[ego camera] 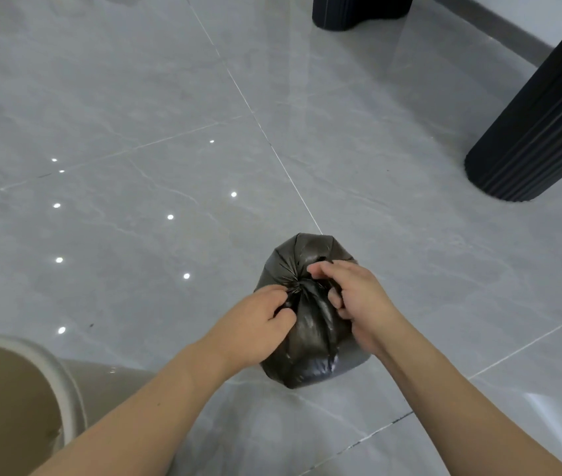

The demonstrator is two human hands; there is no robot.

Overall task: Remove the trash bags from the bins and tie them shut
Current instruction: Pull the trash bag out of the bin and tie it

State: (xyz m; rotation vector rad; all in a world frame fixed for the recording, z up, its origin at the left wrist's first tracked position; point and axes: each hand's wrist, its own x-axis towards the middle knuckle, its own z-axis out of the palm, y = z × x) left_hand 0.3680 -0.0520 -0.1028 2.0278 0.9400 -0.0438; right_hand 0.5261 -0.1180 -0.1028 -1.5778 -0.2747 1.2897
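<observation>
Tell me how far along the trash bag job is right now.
Done: one filled black plastic trash bag is out of the beige round bin and sits on the grey tiled floor. In hand: the left hand and right hand both pinch its gathered neck, so the knot looks in progress, not clearly finished. Left: finishing this tie; any other bins are out of view.

Even, diffuse daylight-toned illumination; bright overall. Glossy grey tile floor reflects about 10 pinpoint ceiling-light glints at left. Shadows soft and faint. Mild wide-angle bowing at edges; slight softness throughout, no strong motion blur.
</observation>
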